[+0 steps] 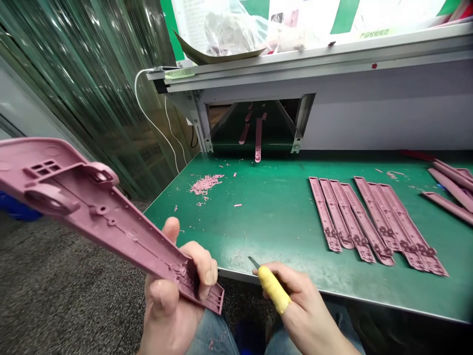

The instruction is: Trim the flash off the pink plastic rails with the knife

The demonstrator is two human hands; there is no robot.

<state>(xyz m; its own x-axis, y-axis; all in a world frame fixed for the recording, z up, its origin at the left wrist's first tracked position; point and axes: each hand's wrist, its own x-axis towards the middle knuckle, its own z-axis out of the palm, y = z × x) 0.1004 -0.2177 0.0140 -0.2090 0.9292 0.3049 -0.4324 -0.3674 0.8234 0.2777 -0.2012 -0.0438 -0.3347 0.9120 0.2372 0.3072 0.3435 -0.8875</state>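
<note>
My left hand (177, 291) is closed around the narrow end of a long pink plastic part (121, 217), its fingers over the rim. The part is tilted, its wide end up at the left and its hollow, ribbed side showing. In my right hand (306, 301) is a small knife (253, 262), its short blade pointing up and left, apart from the part. A yellow cover (273, 288) wraps the right thumb; the knife's handle is hidden in the hand. Several similar pink parts (345, 212) lie in rows on the green table (266, 217).
A heap of pink scraps (205, 185) lies at the table's left. More pink strips (451, 182) are piled at the far right. Behind, a conveyor belt (273, 128) carries pink pieces through an opening under a metal shelf (314, 59). A white cable (148, 116) hangs at the left.
</note>
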